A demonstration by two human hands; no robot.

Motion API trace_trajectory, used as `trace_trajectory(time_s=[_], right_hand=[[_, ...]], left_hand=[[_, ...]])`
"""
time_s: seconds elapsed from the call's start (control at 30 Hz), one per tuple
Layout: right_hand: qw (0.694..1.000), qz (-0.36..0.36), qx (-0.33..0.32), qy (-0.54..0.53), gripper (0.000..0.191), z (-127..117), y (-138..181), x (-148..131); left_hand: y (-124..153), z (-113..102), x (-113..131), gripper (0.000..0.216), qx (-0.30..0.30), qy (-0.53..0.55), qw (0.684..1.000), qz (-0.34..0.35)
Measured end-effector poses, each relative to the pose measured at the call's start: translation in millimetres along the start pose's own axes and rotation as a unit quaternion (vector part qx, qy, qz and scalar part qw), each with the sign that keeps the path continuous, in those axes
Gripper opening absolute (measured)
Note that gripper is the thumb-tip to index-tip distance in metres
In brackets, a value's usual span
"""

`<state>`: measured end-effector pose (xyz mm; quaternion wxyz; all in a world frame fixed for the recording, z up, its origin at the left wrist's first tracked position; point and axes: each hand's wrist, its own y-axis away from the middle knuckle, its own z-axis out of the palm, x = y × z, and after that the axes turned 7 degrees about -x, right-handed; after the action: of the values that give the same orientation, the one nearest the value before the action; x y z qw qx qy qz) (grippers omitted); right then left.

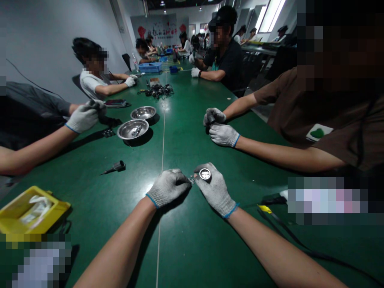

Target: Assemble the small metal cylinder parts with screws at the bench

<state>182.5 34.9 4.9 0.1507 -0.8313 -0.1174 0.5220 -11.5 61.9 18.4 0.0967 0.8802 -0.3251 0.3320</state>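
Note:
Both of my hands wear grey knit gloves and rest on a long green table [186, 240]. My right hand [214, 190] is closed around a small round black part with a shiny metal ring face [205, 174], held face up. My left hand [168, 187] is curled, its fingertips pinched beside a cluster of tiny metal bits [191, 180] lying between the two hands. I cannot tell whether the left fingers grip one of them.
Two steel bowls [133, 129] [143, 113] stand ahead left, a black pointed tool [115, 167] lies nearer. A yellow tray [31, 210] sits at the left edge. A cable with a yellow tag [265, 209] runs on the right. Gloved co-workers' hands [223, 134] [84, 117] work on both sides.

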Motion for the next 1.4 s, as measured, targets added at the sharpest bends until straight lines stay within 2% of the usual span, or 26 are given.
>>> trace_trajectory(time_s=[0.33,0.5,0.6,0.83,1.23,1.4], right_hand=[[1.000,0.006,-0.006,0.009,0.005,0.5,0.8,-1.8],[0.998,0.008,-0.061,-0.016,0.009,-2.1,1.2,-5.3],[0.995,0.012,-0.089,-0.040,0.014,-3.1,0.6,-8.2],[0.993,0.015,-0.102,-0.057,0.014,-3.5,-0.4,-9.0],[0.993,0.029,-0.099,-0.051,0.016,-3.3,-1.0,-7.0],[0.993,0.034,-0.097,-0.059,0.017,-4.4,-1.7,-7.2]], left_hand=[[-1.1,-6.1,7.8,0.018,0.036,0.102,0.993,-0.051],[1.3,-9.8,5.5,0.019,0.096,0.257,0.958,-0.077],[2.1,-9.3,5.8,0.024,0.099,0.311,0.941,-0.087],[0.8,-6.8,8.6,0.026,0.087,0.331,0.935,-0.089],[0.4,-4.6,9.2,0.026,0.089,0.302,0.946,-0.072],[0.9,-3.1,7.5,0.030,0.096,0.337,0.933,-0.086]])
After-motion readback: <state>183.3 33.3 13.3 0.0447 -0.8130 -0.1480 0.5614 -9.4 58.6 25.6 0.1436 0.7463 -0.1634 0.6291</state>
